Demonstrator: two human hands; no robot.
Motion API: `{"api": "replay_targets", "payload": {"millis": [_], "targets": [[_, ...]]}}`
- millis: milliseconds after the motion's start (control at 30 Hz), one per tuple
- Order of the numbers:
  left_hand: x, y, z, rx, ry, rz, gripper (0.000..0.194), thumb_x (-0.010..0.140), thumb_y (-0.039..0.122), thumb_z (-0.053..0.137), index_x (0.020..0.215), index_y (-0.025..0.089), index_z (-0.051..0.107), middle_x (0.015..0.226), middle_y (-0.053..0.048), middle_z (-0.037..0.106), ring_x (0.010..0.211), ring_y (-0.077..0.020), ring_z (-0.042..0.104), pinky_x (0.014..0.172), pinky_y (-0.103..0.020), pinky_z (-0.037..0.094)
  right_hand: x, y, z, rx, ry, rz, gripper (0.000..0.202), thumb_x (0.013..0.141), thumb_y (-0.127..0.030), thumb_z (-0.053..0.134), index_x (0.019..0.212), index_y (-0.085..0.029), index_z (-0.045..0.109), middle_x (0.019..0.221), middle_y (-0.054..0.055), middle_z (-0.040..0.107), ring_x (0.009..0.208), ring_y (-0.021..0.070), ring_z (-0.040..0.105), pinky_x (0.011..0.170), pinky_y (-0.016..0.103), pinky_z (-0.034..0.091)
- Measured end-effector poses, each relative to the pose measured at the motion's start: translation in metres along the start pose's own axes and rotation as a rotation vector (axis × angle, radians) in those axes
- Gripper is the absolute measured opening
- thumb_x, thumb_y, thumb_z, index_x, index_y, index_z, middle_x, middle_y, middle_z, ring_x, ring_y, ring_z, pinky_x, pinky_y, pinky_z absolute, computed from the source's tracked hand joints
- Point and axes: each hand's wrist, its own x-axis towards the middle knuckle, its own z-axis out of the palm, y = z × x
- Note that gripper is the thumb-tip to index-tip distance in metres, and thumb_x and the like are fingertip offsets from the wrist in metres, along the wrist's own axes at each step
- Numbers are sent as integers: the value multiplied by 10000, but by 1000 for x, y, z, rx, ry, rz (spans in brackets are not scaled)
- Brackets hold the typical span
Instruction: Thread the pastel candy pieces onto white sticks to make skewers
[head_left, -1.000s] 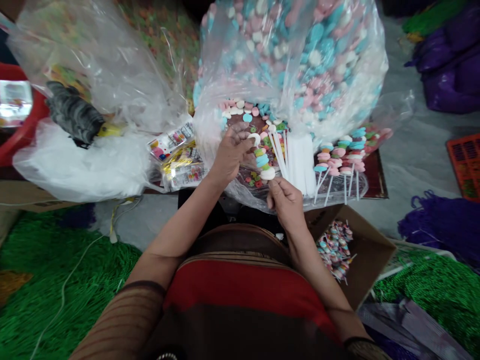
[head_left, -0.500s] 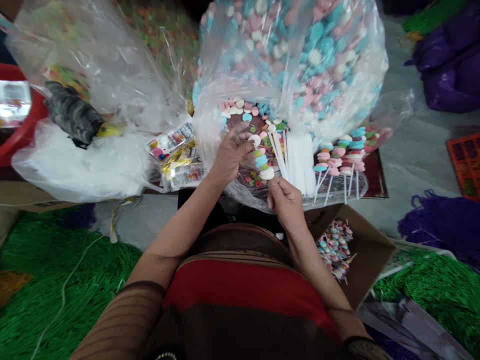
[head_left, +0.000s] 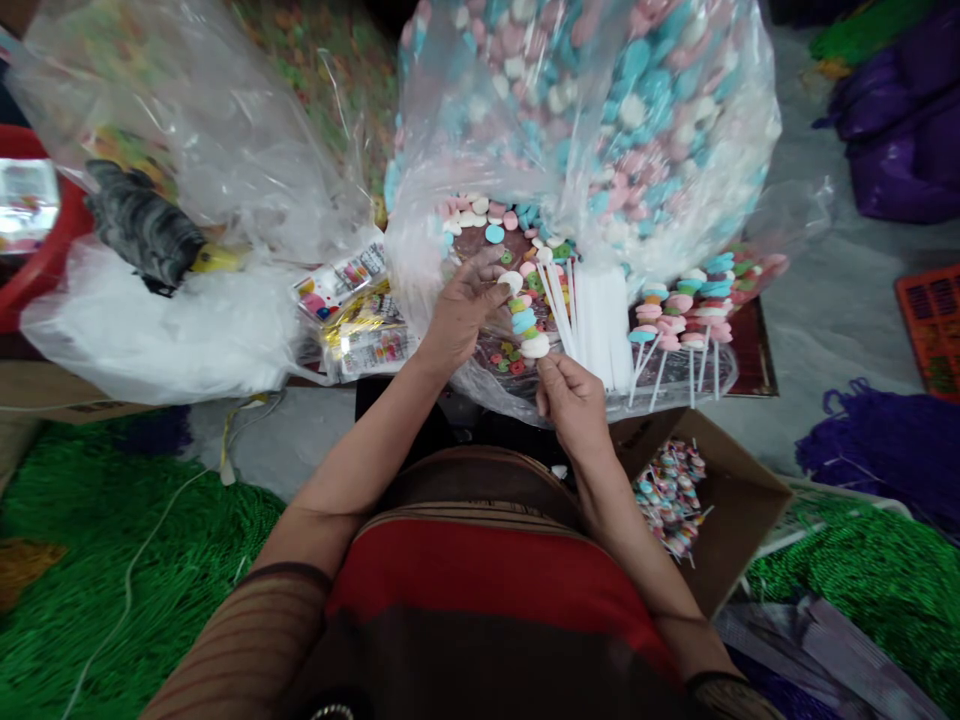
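A candy skewer [head_left: 524, 322] with white, blue, green and pink pieces slants between my hands. My right hand [head_left: 574, 400] is closed at its lower end, just below a white piece; the stick there is hidden by the fingers. At the upper end, my left hand [head_left: 466, 305] pinches a white candy disc [head_left: 511, 282] between thumb and finger. Beneath them, loose candies [head_left: 507, 356] lie on clear plastic. Just right of the skewer, white sticks [head_left: 606, 325] lie in a bundle, a few of them fanned out.
Filled candy skewers [head_left: 681, 305] lie to the right. A large clear bag of candies [head_left: 585, 110] stands behind. Foil packets [head_left: 364, 325] and a white plastic bag [head_left: 165, 330] are on the left. Below right, a cardboard box [head_left: 739, 500] contains wrapped skewers. Green strands [head_left: 112, 560] cover the floor.
Almost nothing differs. Both hands keep their hold at the two ends of the skewer, and the whole view has shifted very slightly.
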Motion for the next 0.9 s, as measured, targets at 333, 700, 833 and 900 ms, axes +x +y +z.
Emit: {"api": "replay_targets", "payload": {"millis": [333, 700, 833, 900], "targets": [[-4, 14, -5, 593, -186, 460, 404, 1036, 520, 556, 1348, 288, 667, 1217, -55, 714, 1150, -175, 689, 1018, -337, 551, -5, -14, -11, -21, -6, 36, 413, 904, -572, 637, 880, -167, 712, 429, -90, 404, 394, 81, 309, 440, 234, 248], [-12, 20, 5, 670, -137, 590, 349, 1074, 391, 507, 1378, 296, 647, 1244, -57, 742, 1150, -165, 689, 1013, -347, 553, -15, -27, 0, -43, -32, 14, 453, 937, -611, 588, 876, -176, 701, 444, -82, 424, 401, 91, 341, 466, 245, 302], [-17, 32, 12, 641, -94, 539, 348, 1057, 408, 516, 1342, 300, 686, 1242, -61, 743, 1154, -189, 689, 1049, -360, 542, -13, -23, 6, -50, -28, 9, 477, 940, -644, 565, 902, -185, 689, 461, -73, 431, 427, 107, 364, 469, 254, 308], [-21, 36, 15, 658, -80, 508, 365, 1063, 407, 485, 1338, 287, 691, 1252, -69, 739, 1169, -199, 682, 1067, -366, 536, -12, -19, 9, -58, -16, -1, 473, 948, -647, 547, 889, -194, 670, 474, -65, 441, 447, 114, 383, 471, 256, 307]]}}
